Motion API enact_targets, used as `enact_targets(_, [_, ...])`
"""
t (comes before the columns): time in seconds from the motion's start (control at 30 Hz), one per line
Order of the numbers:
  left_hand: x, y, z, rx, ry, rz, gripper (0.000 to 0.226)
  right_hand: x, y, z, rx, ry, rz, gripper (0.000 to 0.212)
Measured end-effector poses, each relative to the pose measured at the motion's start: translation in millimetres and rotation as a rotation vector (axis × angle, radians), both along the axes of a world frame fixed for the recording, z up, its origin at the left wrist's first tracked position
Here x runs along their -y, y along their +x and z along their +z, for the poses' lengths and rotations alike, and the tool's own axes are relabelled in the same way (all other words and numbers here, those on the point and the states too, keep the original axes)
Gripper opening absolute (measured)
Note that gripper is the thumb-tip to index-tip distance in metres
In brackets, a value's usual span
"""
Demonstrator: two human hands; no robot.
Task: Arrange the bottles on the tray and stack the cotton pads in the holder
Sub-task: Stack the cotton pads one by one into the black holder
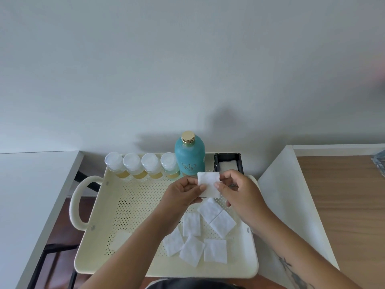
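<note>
Fingertips (202, 187) of the left hand (183, 193) and the thumb and fingers of the right hand (239, 191) pinch opposite side edges of one square white cotton pad (208, 183), holding it up between them above the far right part of the cream perforated plastic tray (133, 205). Both hands are closed on this pad, the left at its left edge, the right at its right edge.

Along the tray's far edge stand four small clear bottles with white caps and yellowish liquid (142, 166), side by side in a row starting at the far left corner. Just to their right stands a tall teal bottle with a gold cap (190, 156), touching or nearly touching the last small one. At the far right corner sits a black rectangular holder (228, 161) with white pads already showing inside it; the held pad is just in front of it.

Six more loose white cotton pads (200, 236) lie flat on the tray's floor toward the near right corner, some overlapping. The tray's looped handle (76, 202) sticks out from its left edge. A tattoo (291, 272) marks the right forearm.
</note>
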State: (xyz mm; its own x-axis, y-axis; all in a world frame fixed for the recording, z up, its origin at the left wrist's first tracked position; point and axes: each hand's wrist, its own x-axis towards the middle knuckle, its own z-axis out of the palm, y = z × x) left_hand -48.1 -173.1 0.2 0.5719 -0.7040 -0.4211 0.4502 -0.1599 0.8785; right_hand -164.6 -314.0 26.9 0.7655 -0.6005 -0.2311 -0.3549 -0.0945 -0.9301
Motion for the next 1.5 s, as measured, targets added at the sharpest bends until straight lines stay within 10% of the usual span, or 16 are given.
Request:
enact_targets(0.7, [-89, 47, -49, 0.744, 0.800, -0.037, 0.010, 44, 27, -6, -0.340, -0.635, -0.060, 0.007])
enact_targets(1.0, [-109, 42, -52, 0.779, 0.870, -0.177, 0.023, 34, 13, -13, -0.175, -1.085, -0.041, 0.011])
enact_targets(1.5, [-99, 37, -60, 0.740, 1.028, -0.228, 0.014, 29, 9, -24, -0.272, -1.162, 0.243, 0.056])
